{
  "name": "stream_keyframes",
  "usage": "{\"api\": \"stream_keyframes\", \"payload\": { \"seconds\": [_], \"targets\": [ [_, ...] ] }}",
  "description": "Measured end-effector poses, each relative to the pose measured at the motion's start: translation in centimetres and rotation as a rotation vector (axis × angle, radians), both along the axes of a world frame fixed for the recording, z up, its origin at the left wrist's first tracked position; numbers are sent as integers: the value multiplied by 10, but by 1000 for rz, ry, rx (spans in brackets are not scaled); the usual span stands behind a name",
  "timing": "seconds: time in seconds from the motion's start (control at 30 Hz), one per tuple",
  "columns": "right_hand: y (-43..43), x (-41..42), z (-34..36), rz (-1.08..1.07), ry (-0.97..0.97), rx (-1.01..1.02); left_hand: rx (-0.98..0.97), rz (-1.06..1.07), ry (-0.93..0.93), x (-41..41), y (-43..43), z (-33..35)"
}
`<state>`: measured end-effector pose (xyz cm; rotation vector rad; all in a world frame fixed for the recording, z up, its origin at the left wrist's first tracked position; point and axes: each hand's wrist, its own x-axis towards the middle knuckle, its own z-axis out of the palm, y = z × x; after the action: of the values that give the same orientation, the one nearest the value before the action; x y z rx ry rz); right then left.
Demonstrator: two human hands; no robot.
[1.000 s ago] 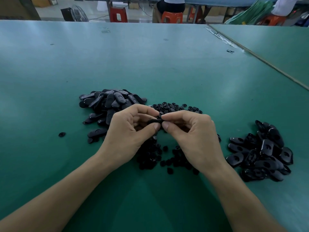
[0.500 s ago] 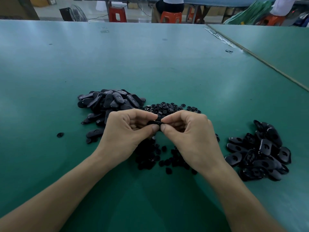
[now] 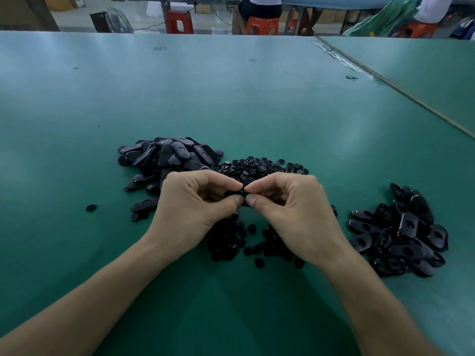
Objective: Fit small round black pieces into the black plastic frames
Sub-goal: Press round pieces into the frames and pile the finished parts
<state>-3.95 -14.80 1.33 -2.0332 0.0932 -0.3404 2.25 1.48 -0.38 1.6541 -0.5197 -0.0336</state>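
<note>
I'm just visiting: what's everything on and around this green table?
table: one, green, fills the view.
oblong parts: a heap, black, left of centre.
round pieces: many, black, centre, between the heaps.
lone round piece: one, black, far left.
frames: a heap, black, with holes, right.
stools: several, red and orange, beyond the table.
fan: one, dark, beyond the table.
held part: one, black, centre, pinched at both ends.
left hand: one, fingers pinch the held part.
right hand: one, fingers pinch the held part.

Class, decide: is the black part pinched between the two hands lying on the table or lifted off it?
Lifted: the left hand and right hand pinch the black part at its ends, above the scattered round pieces.
</note>
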Motion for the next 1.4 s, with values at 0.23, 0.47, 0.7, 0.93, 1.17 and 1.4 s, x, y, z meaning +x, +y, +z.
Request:
{"api": "stream_keyframes", "payload": {
  "seconds": [0.23,0.47,0.7,0.93,1.17,1.4],
  "targets": [
    [-5,-4,5,-132,-15,-181,-60,69,-10,5,0,-7],
    [-41,-22,24,-515,397,-679,-284,211,111,15,1,-10],
    [-46,-23,24,-502,554,-649,-368,272,216,17,0,-7],
    [-45,-17,17,-473,490,-568,-244,278,109,18,3,-11],
    [-53,-21,19,-492,578,-700,-174,177,21,13,2,-8],
    [-51,-15,7,-489,428,-552,-180,150,42,13,3,-7]
  ]
}}
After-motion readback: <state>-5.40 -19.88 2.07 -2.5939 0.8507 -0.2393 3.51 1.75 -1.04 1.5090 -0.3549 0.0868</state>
